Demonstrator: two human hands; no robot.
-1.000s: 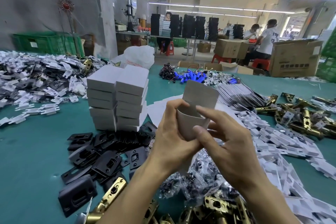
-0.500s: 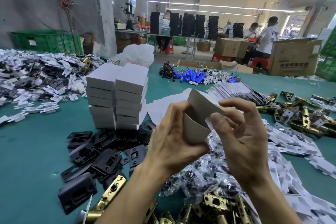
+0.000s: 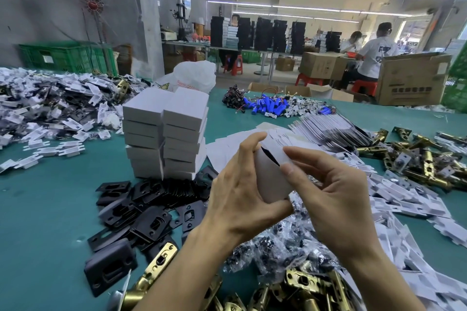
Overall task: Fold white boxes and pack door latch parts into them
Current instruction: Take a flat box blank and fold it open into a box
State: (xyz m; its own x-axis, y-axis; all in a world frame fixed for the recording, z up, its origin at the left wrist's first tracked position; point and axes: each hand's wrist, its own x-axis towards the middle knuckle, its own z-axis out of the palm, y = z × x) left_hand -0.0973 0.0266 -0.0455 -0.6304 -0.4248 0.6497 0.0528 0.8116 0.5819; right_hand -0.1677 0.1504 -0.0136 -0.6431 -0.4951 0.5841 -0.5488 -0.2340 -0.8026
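- where the table [image 3: 50, 197] shows bare teal at the left, there is open room between the white pile [image 3: 50, 103] and the plates [image 3: 141, 204].
- the stack [image 3: 166, 134] of folded boxes stands just behind the plates, its edges square.
- the left hand [image 3: 240, 192] curls round the box [image 3: 273, 177], thumb under, fingers over its top; the box is held above the bags [image 3: 285, 247], its far side hidden.
- what the bags hold is hard to make out.
- the right hand [image 3: 336, 199] pinches the box flap, thumb on it.
- latches [image 3: 424, 156] crowd the right edge, some cut off.
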